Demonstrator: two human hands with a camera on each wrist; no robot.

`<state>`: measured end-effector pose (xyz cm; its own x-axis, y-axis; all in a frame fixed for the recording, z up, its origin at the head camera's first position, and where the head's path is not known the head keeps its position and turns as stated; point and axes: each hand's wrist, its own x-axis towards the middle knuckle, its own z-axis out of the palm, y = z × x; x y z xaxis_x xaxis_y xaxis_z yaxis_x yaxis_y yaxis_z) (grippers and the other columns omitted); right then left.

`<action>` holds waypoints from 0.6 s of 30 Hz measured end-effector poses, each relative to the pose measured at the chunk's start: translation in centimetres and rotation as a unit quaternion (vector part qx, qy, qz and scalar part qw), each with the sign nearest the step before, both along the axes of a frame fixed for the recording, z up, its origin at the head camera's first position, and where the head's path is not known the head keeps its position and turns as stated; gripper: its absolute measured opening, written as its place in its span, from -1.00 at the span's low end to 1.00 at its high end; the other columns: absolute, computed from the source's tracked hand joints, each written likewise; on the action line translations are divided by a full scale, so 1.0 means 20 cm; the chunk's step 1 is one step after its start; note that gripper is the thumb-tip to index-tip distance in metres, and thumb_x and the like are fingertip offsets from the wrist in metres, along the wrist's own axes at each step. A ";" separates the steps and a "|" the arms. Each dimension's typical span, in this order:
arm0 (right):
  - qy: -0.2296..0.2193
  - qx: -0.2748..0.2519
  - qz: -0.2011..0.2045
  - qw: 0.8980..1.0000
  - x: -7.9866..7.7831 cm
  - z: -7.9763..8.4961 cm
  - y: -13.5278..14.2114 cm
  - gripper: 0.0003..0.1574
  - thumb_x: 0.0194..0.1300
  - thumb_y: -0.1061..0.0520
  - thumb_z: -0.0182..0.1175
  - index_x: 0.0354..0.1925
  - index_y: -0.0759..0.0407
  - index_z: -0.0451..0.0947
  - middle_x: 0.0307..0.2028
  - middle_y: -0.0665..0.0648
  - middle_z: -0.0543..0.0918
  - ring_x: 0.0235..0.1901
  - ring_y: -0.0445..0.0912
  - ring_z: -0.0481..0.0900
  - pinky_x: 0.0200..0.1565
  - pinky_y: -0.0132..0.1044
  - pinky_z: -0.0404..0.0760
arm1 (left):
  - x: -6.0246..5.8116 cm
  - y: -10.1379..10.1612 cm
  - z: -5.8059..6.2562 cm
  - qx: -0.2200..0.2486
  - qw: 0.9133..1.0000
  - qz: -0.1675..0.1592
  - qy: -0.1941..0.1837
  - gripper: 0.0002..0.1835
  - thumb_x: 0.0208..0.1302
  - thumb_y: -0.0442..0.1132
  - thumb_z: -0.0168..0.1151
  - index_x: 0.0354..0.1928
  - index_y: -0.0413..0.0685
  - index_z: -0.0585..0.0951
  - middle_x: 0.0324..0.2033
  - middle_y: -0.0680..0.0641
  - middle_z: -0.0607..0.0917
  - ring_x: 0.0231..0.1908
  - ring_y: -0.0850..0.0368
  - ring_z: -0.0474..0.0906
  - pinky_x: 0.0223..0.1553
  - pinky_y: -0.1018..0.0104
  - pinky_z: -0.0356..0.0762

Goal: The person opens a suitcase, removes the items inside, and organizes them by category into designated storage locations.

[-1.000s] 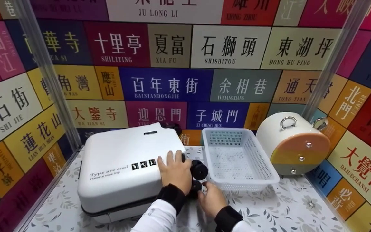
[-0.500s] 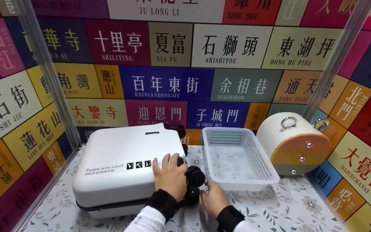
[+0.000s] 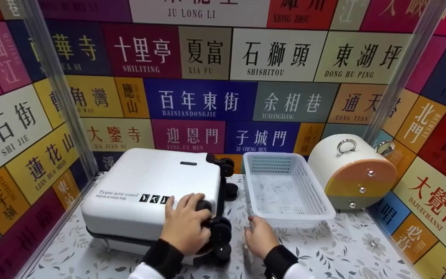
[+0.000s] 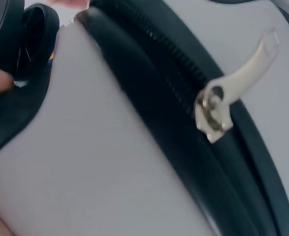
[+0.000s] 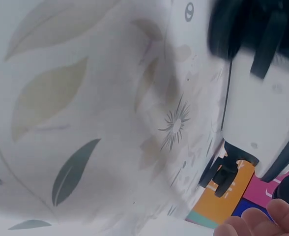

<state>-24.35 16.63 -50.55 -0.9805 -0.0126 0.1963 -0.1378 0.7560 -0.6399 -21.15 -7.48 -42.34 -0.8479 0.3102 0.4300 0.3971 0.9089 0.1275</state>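
Observation:
A white hard-shell suitcase (image 3: 157, 174) lies flat on the table, its black wheels (image 3: 221, 230) pointing right. My left hand (image 3: 188, 224) grips its near right corner, fingers over the top edge beside a wheel. In the left wrist view, a metal zipper pull (image 4: 238, 88) hangs on the suitcase's black zipper (image 4: 154, 113). My right hand (image 3: 261, 237), fingers loosely curled, is held apart from the suitcase in front of the white plastic basket (image 3: 261, 223). The right wrist view catches its fingers (image 5: 257, 223) at the lower right.
Right of the basket stands a round-fronted white box (image 3: 347, 174) with metal rings and an orange, yellow and grey face. Clear corner posts (image 3: 58, 85) and colourful printed walls (image 3: 203, 100) enclose the floral tabletop (image 3: 370, 244) behind and at both sides.
The suitcase has turned and slid left and nearer, my left hand travelling with its corner. A gap has widened between its wheels and the basket. The right hand, earlier at the wheels, is now apart.

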 end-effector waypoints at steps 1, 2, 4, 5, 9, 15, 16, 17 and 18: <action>-0.001 -0.001 0.001 1.000 0.00 0.00 0.00 -0.49 0.42 0.14 0.26 0.24 0.37 0.57 0.20 0.42 0.66 0.25 0.32 0.61 0.33 0.22 0.54 | 0.01 -0.02 0.01 0.007 1.000 -0.003 0.000 -0.77 0.16 -0.03 0.24 -0.17 0.27 0.78 0.37 -0.06 0.57 0.40 -0.20 0.42 0.39 -0.58 0.12; -0.003 -0.002 0.002 1.000 0.00 0.00 0.00 -0.49 0.43 0.14 0.25 0.25 0.36 0.57 0.21 0.41 0.66 0.26 0.32 0.61 0.34 0.21 0.53 | 0.03 -0.04 0.01 0.016 1.000 -0.004 0.000 -0.80 0.21 0.00 0.22 -0.22 0.27 0.78 0.36 -0.06 0.58 0.39 -0.19 0.42 0.39 -0.59 0.11; -0.007 -0.005 0.003 1.000 0.00 0.01 0.00 -0.49 0.43 0.14 0.24 0.25 0.35 0.57 0.23 0.41 0.65 0.27 0.32 0.60 0.35 0.22 0.52 | 0.06 -0.06 0.02 0.034 0.999 0.011 -0.007 -0.73 0.34 0.17 0.19 -0.32 0.29 0.78 0.34 -0.05 0.58 0.39 -0.21 0.41 0.39 -0.62 0.06; -0.009 -0.005 0.004 1.000 0.00 0.01 0.00 -0.49 0.43 0.14 0.24 0.26 0.35 0.57 0.23 0.41 0.65 0.28 0.32 0.59 0.36 0.22 0.52 | 0.07 -0.06 0.03 0.047 0.998 0.024 -0.016 -0.65 0.36 0.28 0.18 -0.37 0.29 0.77 0.35 -0.06 0.58 0.40 -0.24 0.39 0.39 -0.66 -0.01; -0.017 -0.003 0.004 1.000 0.01 0.01 0.00 -0.48 0.44 0.13 0.24 0.27 0.32 0.56 0.26 0.39 0.64 0.29 0.31 0.59 0.36 0.22 0.51 | 0.15 -0.02 0.04 0.079 0.989 0.098 -0.080 -0.38 0.07 0.66 0.21 -0.41 0.32 0.76 0.49 -0.14 0.44 0.52 -0.42 0.18 0.26 -0.88 -0.28; -0.021 0.000 0.003 1.000 0.00 0.02 -0.01 -0.48 0.44 0.12 0.23 0.28 0.31 0.55 0.26 0.39 0.64 0.26 0.32 0.61 0.34 0.23 0.53 | 0.19 0.03 0.02 0.119 0.980 0.133 -0.093 -0.60 0.02 0.40 0.40 -0.43 0.29 0.75 0.54 -0.15 0.38 0.58 -0.48 0.01 0.12 -0.96 -0.40; -0.022 -0.002 0.003 1.000 0.00 0.02 -0.01 -0.48 0.44 0.12 0.23 0.29 0.31 0.55 0.26 0.40 0.64 0.26 0.33 0.61 0.34 0.24 0.53 | 0.20 0.03 0.01 0.127 0.980 0.129 -0.085 -0.65 0.02 0.35 0.40 -0.47 0.29 0.73 0.53 -0.14 0.40 0.58 -0.47 0.02 0.12 -0.95 -0.42; -0.025 -0.004 0.003 1.000 0.00 0.02 -0.01 -0.47 0.44 0.12 0.23 0.29 0.31 0.54 0.27 0.40 0.63 0.27 0.34 0.60 0.34 0.25 0.52 | 0.20 0.02 0.00 0.134 0.980 0.122 -0.078 -0.69 0.02 0.31 0.41 -0.50 0.30 0.71 0.51 -0.13 0.43 0.58 -0.46 0.03 0.12 -0.95 -0.44; -0.026 -0.006 0.005 1.000 0.00 0.02 -0.01 -0.47 0.45 0.13 0.23 0.30 0.32 0.54 0.27 0.41 0.62 0.27 0.34 0.59 0.35 0.25 0.51 | 0.20 0.01 -0.01 0.140 0.981 0.114 -0.070 -0.72 0.02 0.27 0.42 -0.51 0.30 0.71 0.50 -0.13 0.45 0.57 -0.45 0.05 0.12 -0.95 -0.44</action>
